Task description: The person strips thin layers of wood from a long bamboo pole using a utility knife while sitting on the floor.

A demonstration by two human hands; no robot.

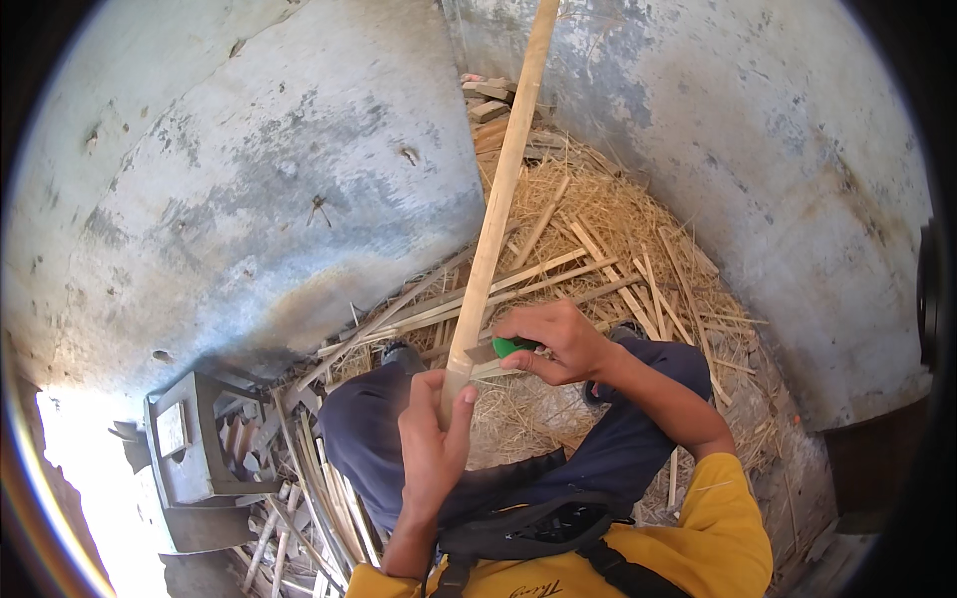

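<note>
A long pale split-bamboo pole point(506, 184) slants up from my lap toward the corner of the walls. My left hand point(432, 436) is closed around its lower end, the thumb on the right side. In my right hand point(560, 344) I grip a knife by its green handle point(511, 347). The short blade point(482, 355) points left and meets the right edge of the bamboo just above my left hand. I cannot tell how deep the blade sits, and my fingers hide part of the handle.
Thin split strips point(538, 274) lie crossed over straw-like shavings point(638, 214) beyond my knees. A grey metal frame point(189, 478) stands at the left, scrap wood around it. Worn walls point(329, 169) close in on both sides, and wood blocks point(488, 105) sit in the far corner.
</note>
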